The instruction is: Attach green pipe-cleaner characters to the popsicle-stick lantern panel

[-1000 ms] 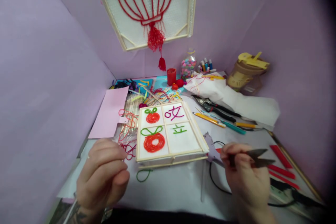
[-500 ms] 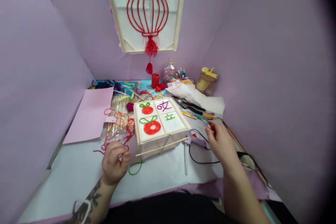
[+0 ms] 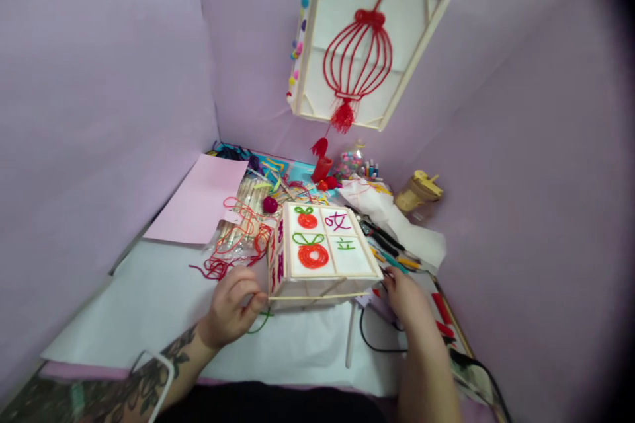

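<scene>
On the white paper point(image 3: 149, 297), the white box point(image 3: 354, 256) sits central, the right hand point(image 3: 403, 291) now closer to its near right corner, apparently bringing it within both hands' reach. The left hand point(image 3: 233, 307) curls by the near left corner; whether either grips anything I cannot tell. Paper spreads near left, pliers point(image 3: 387, 242) edge the right

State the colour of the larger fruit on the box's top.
The larger fruit is orange-red, best seen in the head view.
</scene>
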Tool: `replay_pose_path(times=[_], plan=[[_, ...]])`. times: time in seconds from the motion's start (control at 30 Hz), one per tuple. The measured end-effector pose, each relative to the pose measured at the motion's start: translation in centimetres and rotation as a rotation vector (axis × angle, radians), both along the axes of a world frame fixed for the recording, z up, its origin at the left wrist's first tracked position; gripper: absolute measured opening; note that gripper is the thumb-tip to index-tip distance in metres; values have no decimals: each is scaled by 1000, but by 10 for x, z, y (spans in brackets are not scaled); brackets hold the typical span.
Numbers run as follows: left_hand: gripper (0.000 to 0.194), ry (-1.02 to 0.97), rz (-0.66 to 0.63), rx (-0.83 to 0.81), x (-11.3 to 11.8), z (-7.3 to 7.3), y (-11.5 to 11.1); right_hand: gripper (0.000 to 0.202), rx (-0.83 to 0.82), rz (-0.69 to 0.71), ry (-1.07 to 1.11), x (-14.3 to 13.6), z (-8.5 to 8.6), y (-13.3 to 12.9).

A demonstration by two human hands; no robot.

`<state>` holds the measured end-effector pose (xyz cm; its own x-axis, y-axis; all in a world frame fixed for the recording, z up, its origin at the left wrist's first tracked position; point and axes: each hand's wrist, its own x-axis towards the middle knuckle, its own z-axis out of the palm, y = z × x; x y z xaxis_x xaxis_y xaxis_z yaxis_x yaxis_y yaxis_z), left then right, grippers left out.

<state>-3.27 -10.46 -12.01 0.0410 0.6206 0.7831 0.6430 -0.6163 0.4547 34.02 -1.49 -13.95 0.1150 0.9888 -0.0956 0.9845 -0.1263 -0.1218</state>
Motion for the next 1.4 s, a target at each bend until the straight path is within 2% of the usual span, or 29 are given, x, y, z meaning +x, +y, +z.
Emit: replay_pose_path(times=[0.2, 0.3, 0.43, 0.5, 0.6, 0.67, 0.77, 0.87, 0.97, 1.03, 1.17, 1.23, 1.33, 1.4], plan=[[8, -3, 67, -58, 0, -1, 8, 35, 72, 62, 37, 4, -20, 6], [7, -41, 199, -69, -3, -2, 11, 36, 147, 110, 88, 4, -25, 4], [14, -137, 514, -94, -25, 1, 12, 47, 293, 149, 171, 4, -17, -5], [13, -93, 556, -211, -39, 8, 10, 49, 362, 159, 210, 1, -5, -12], [11, 94, 399, -519, -50, 20, 2, 40, 529, 174, 256, -7, 15, -25], [14, 204, 275, -701, -44, 23, -7, 32, 669, 179, 280, -13, 27, -32], [12, 304, 167, -871, -23, 18, -23, 24, 731, 200, 314, -21, 36, -41], [13, 358, 139, -957, -3, 7, -35, 17, 766, 237, 369, -26, 39, -49], [9, 363, 120, -982, 0, 0, -37, 13, 777, 296, 424, -30, 41, -58], [13, 333, 103, -963, -6, 2, -36, 12, 772, 347, 487, -33, 42, -66], [15, 197, 49, -861, -19, 20, -37, 19, 758, 433, 739, -44, 48, -84], [14, 125, -11, -799, -17, 35, -39, 26, 654, 585, 847, -57, 58, -93], [12, 74, -147, -726, -5, 61, -43, 37, 495, 964, 898, -85, 79, -98], [13, 82, -256, -689, 7, 78, -44, 46, 488, 1134, 897, -106, 93, -97]])
